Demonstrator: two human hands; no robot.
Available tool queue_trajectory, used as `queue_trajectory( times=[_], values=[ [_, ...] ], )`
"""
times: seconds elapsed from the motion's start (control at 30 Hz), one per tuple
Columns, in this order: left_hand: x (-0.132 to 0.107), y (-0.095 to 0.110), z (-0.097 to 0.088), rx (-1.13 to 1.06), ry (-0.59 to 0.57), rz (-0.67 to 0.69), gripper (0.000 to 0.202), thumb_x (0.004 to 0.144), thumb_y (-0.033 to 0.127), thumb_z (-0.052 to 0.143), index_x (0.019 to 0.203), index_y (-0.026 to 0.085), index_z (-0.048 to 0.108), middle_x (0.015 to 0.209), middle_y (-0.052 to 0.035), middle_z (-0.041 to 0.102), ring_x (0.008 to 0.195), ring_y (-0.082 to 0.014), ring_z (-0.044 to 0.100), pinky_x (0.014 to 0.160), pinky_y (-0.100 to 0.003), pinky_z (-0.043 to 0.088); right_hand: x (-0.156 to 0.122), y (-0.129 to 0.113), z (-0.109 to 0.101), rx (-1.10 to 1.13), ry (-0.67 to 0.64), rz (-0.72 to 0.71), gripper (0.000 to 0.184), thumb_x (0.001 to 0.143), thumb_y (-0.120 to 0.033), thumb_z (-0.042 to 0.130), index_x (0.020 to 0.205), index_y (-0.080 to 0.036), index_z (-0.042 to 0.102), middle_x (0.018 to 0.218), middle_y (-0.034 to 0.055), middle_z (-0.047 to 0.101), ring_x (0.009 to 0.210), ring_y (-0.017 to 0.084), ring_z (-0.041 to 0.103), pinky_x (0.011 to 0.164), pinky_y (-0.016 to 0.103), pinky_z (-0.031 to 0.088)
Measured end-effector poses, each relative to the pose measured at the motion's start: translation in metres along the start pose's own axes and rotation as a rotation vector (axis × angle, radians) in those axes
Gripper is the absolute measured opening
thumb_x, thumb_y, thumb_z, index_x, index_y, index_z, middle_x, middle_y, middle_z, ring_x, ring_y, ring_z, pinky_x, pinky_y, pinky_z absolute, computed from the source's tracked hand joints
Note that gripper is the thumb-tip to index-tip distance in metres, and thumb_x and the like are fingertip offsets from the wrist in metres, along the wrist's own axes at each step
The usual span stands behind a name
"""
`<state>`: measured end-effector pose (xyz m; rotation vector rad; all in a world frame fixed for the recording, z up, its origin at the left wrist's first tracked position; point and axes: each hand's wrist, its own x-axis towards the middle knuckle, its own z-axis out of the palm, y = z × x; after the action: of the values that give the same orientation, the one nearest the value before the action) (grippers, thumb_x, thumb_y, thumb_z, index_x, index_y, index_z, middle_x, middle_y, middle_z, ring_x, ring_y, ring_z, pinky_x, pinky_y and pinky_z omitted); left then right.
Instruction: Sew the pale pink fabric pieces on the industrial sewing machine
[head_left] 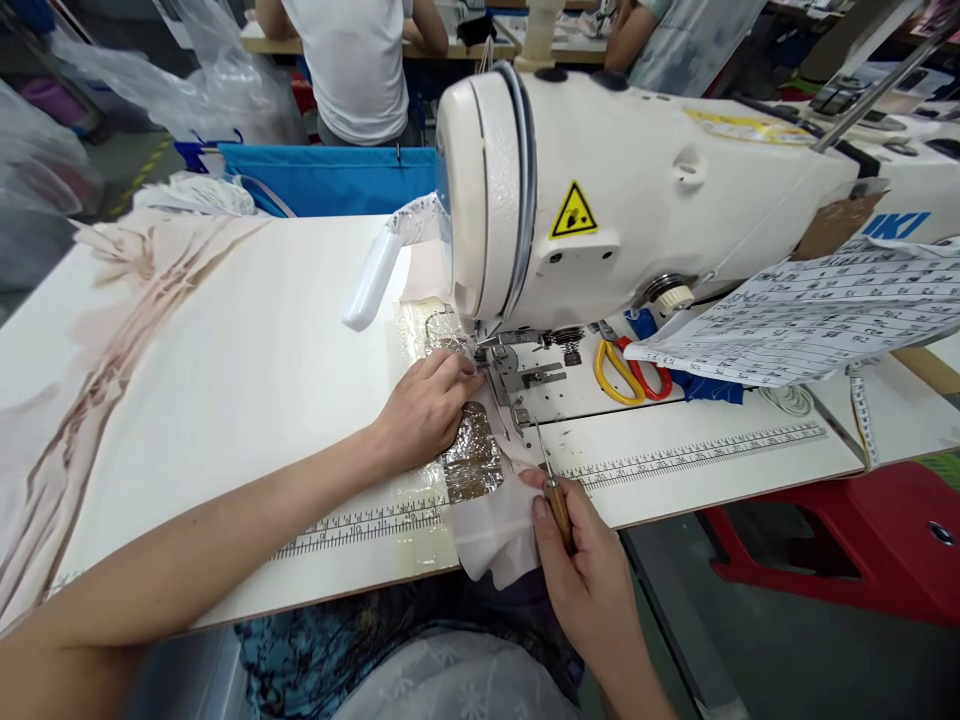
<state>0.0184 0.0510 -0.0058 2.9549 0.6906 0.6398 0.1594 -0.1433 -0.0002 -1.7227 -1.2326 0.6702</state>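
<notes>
My left hand (424,410) lies on a pale fabric piece (491,525) beside the presser foot (499,375) of a white sewing machine (615,200), fingers curled and pressing the cloth near the needle. My right hand (585,570) is closed on a wooden-handled awl (553,490); its metal tip points toward the foot. The fabric hangs over the table's front edge. A taped shiny patch (472,460) lies on the table under the cloth.
Yellow and red scissors (630,372) lie behind the needle plate. Printed paper sheets (817,315) rest at right. A pink cloth pile (90,350) covers the table's left. Rulers (690,455) are stuck along the table. A red stool (847,540) stands at right. People sit beyond.
</notes>
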Motion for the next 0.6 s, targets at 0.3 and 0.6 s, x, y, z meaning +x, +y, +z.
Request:
queue_trajectory(
  times=[0.3,0.6],
  values=[
    [0.0,-0.003,0.001,0.02,0.001,0.063,0.034,0.096,0.007,0.035,0.118,0.011,0.06,0.115,-0.0138,0.064,0.103,-0.0258,0.056,0.082,-0.04,0.052,0.012,-0.007,0.002,-0.064,-0.018,-0.013,0.028,0.1,-0.032,0.044,0.117,-0.021,0.063,0.112,0.009,0.076,0.105,0.022,0.072,0.084,0.029,0.057],
    [-0.003,-0.002,0.001,-0.035,0.056,0.106,0.028,0.095,0.009,0.039,0.113,0.013,0.061,0.11,-0.012,0.064,0.102,-0.0245,0.055,0.081,-0.039,0.051,0.029,-0.008,0.006,-0.108,-0.042,-0.082,0.025,0.1,-0.028,0.041,0.111,-0.021,0.062,0.104,0.0082,0.076,0.09,0.022,0.073,0.078,0.03,0.056]
  ],
)
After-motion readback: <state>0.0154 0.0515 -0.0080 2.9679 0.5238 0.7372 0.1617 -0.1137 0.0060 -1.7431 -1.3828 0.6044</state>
